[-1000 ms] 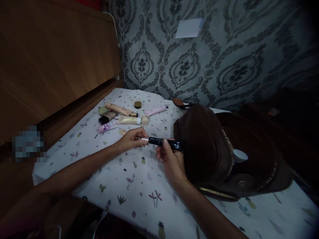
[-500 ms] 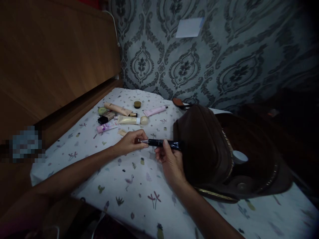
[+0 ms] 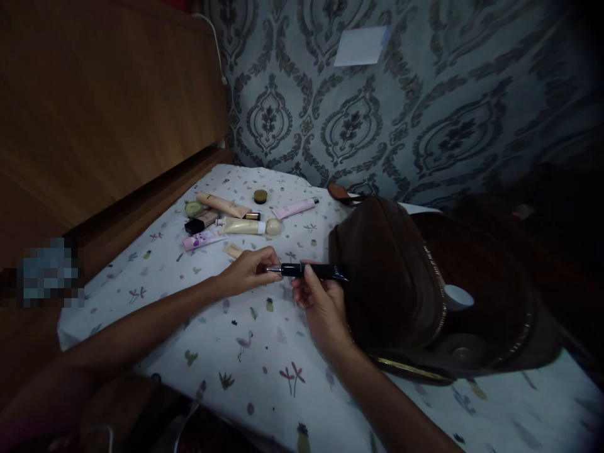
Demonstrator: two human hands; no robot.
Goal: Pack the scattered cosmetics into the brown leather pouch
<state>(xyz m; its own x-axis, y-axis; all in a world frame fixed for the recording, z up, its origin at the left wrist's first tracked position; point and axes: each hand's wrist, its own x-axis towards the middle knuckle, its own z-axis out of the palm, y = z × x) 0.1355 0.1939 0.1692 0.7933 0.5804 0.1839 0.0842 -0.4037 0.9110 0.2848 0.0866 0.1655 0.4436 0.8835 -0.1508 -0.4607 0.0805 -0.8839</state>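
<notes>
A black cosmetic tube (image 3: 325, 271) with a silver tip lies level between my two hands, above the printed cloth. My left hand (image 3: 252, 267) pinches its silver end. Around its dark body the fingers of my right hand (image 3: 323, 305) are closed, thumb on top. The tube's flat end reaches close to a brown leather bag (image 3: 377, 270). Behind my left hand lie a cream tube with a white cap (image 3: 243, 226), a beige tube (image 3: 221, 204), a pink and purple tube (image 3: 202, 239) and a small beige item (image 3: 233, 251) partly hidden by the hand.
The bag gapes at the right, with a white round object (image 3: 457, 297) at its opening. A pale pink tube (image 3: 296, 208) and a small round jar (image 3: 260, 196) lie farther back. A wooden cabinet (image 3: 117, 107) borders the left; patterned wallpaper (image 3: 352, 126) stands behind.
My right hand has turned the black tube slightly, so that lettering shows near its flat end. My left hand stays at the silver tip.
</notes>
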